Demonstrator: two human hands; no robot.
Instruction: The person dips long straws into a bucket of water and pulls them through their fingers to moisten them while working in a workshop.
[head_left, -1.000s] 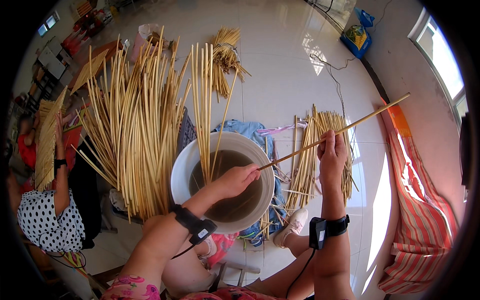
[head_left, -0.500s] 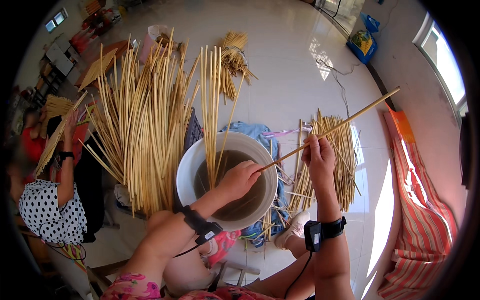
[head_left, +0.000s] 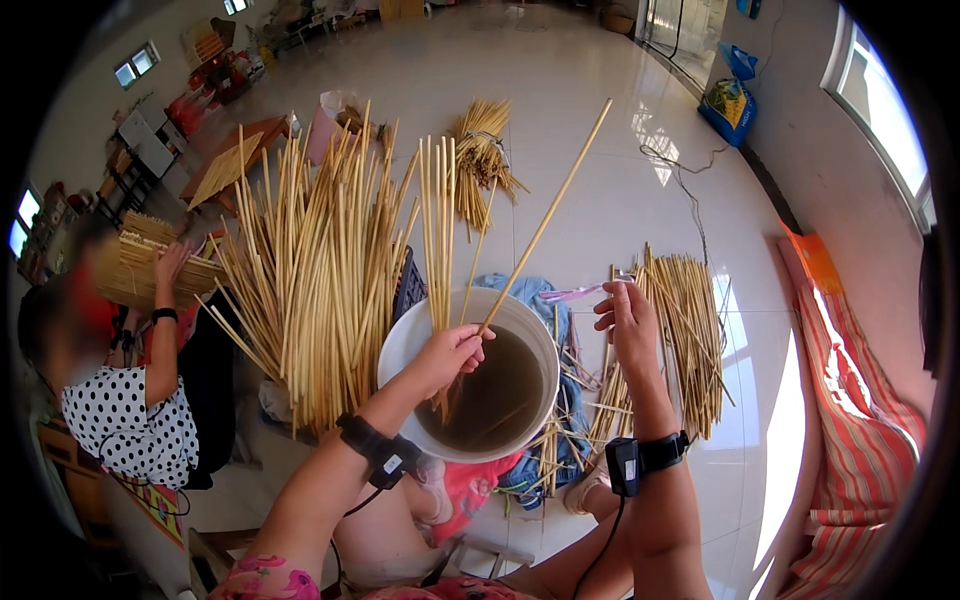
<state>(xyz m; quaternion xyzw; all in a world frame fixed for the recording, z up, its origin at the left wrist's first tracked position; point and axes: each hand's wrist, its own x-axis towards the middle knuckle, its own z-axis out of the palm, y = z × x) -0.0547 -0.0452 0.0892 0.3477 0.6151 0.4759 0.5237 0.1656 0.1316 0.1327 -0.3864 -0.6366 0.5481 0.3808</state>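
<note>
My left hand [head_left: 450,360] is closed around the lower part of a long pale reed stalk [head_left: 552,205], above a white bucket [head_left: 397,350] of murky water [head_left: 505,385]. The stalk leans up and away to the right. Off to the bucket's right, my right hand [head_left: 630,318] is raised and empty, its fingers loosely bent and apart. Several more stalks [head_left: 438,220] stand in the bucket, just beyond my left hand. Left of the bucket, a big upright bunch of stalks [head_left: 320,270] fans out at its top.
A pile of stalks [head_left: 690,340] lies on the floor at right; a tied bundle [head_left: 483,150] lies farther back. Blue cloth [head_left: 560,400] is under the bucket. At left, a person in a dotted top [head_left: 130,425] handles a straw mat [head_left: 150,265]. Striped fabric [head_left: 850,400] lines the right wall.
My right hand has let go of the stalk. The stalk has swung from a low rightward slant to a steeper one, held by my left hand alone. The whole view has shifted slightly.
</note>
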